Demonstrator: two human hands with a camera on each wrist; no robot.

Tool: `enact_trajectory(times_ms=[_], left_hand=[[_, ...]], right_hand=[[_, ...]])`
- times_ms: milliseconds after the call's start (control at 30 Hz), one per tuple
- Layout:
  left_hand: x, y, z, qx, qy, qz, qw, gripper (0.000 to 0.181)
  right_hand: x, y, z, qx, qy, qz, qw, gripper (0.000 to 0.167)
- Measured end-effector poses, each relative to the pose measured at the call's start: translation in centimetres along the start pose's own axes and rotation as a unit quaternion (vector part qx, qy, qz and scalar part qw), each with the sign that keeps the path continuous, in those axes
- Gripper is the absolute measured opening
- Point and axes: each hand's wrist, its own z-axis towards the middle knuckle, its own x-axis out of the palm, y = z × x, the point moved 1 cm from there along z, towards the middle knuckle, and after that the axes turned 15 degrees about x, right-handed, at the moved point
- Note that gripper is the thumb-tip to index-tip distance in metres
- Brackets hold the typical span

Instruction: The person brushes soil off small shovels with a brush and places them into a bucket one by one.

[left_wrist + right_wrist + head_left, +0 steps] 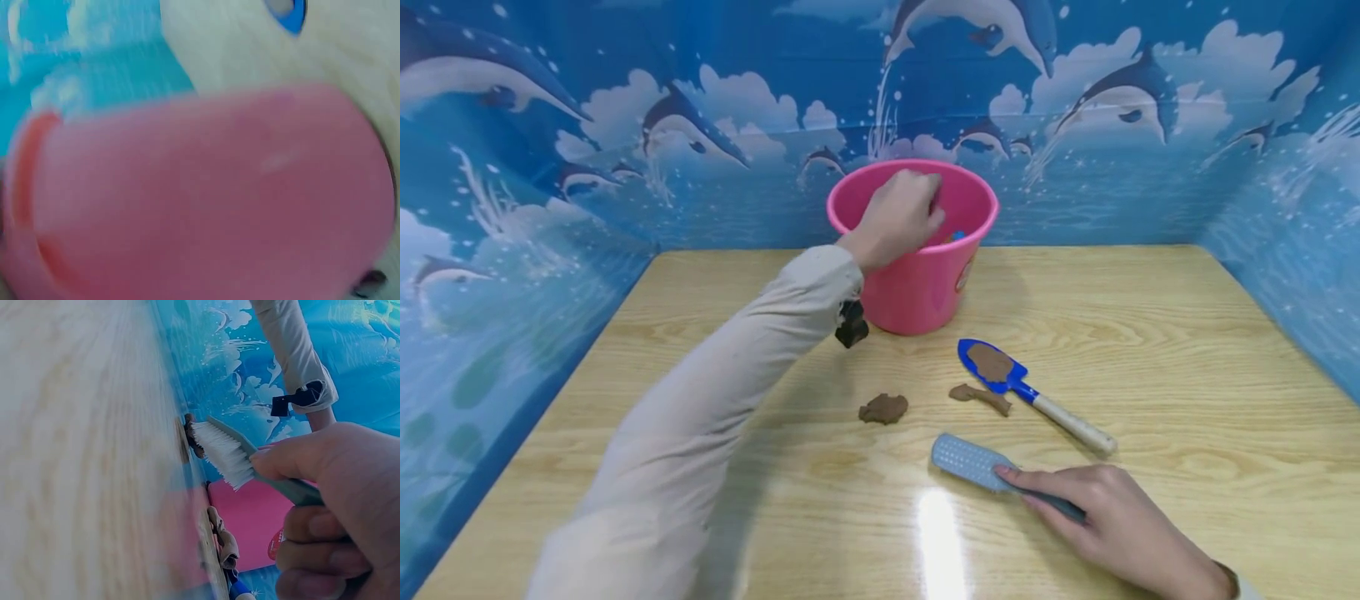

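Observation:
My right hand (1112, 525) grips the dark handle of a grey scrubbing brush (972, 461), thumb laid along it. White bristles show on the brush (219, 453) in the right wrist view, directed at the tabletop side. Over the opening of a pink bucket (917, 292) is my left hand (902, 212), bent downward at the wrist. Its fingertips are hidden, and I cannot tell whether they hold anything. The blurred wall of the bucket (206, 194) fills most of the left wrist view. Something small and blue (957, 237) shows inside the bucket.
A blue trowel (1021, 388) with a pale handle lies right of centre, a brown patch (990, 362) on its blade. Beside it are a brown strip (981, 398) and a brown clump (883, 408) on the wooden table (1112, 317). A dolphin-printed curtain (737, 125) surrounds the table's back and sides.

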Motion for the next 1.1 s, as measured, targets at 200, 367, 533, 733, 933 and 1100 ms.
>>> enact_trajectory(times_ms=[200, 367, 533, 733, 933, 1100], left_hand=[[3.9, -6.1, -1.2, 0.259, 0.007, 0.107, 0.9599, 0.027], [9.7, -10.3, -2.5, 0.294, 0.241, 0.089, 0.9208, 0.032], [13.4, -12.6, -2.7, 0.269, 0.341, 0.031, 0.9003, 0.022], [15.3, -13.5, -2.8, 0.252, 0.377, 0.039, 0.8905, 0.023], [15.2, -12.9, -3.0, 0.196, 0.367, -0.022, 0.9091, 0.008], [14.3, -12.0, -3.4, 0.099, 0.318, -0.124, 0.9348, 0.025]], right_hand=[[0.3, 0.2, -0.1, -0.001, 0.011, 0.012, 0.9999, 0.048], [0.5, 0.3, -0.1, -0.009, 0.038, 0.021, 0.999, 0.047], [0.8, 0.3, -0.2, -0.026, 0.033, 0.025, 0.9988, 0.048], [1.0, 0.3, -0.3, -0.036, 0.025, 0.023, 0.9988, 0.048], [1.0, 0.4, -0.3, -0.036, 0.026, 0.021, 0.9988, 0.047], [1.0, 0.4, -0.3, -0.036, 0.021, 0.012, 0.9991, 0.046]])
